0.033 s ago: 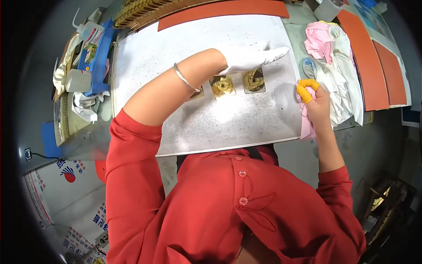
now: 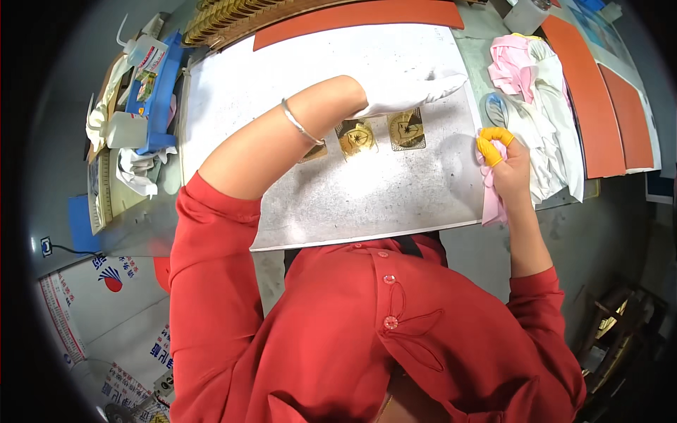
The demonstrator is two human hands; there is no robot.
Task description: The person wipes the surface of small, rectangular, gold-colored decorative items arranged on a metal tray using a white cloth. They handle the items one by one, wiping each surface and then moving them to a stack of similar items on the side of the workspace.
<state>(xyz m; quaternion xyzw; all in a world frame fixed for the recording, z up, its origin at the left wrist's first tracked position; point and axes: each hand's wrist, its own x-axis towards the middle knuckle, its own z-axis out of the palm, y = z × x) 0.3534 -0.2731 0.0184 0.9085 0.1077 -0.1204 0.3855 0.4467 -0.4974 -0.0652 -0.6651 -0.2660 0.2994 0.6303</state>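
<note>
My left hand (image 2: 409, 92), in a white glove, reaches across the white sheet (image 2: 395, 201) with its fingers stretched out to the right. It is just beyond a row of shiny gold square plates with dark patterns: one plate (image 2: 407, 130) lies on the right, another (image 2: 357, 137) in the middle. A third plate (image 2: 315, 151) is mostly hidden under my left forearm. At the sheet's right edge my right hand (image 2: 509, 162), with yellow finger cots on its fingertips, is closed on a crumpled pink cloth (image 2: 492, 201).
White and pink gloves (image 2: 536, 134) lie heaped beyond my right hand, beside orange-brown boards (image 2: 589, 106). Along the far side are a gold-edged rack (image 2: 247, 17) and a long orange strip (image 2: 360, 20). A blue tray (image 2: 162, 99) and white bottles (image 2: 127, 130) stand at left.
The raised finger of my left glove has dropped slightly. My right hand and the plates stay where they were.
</note>
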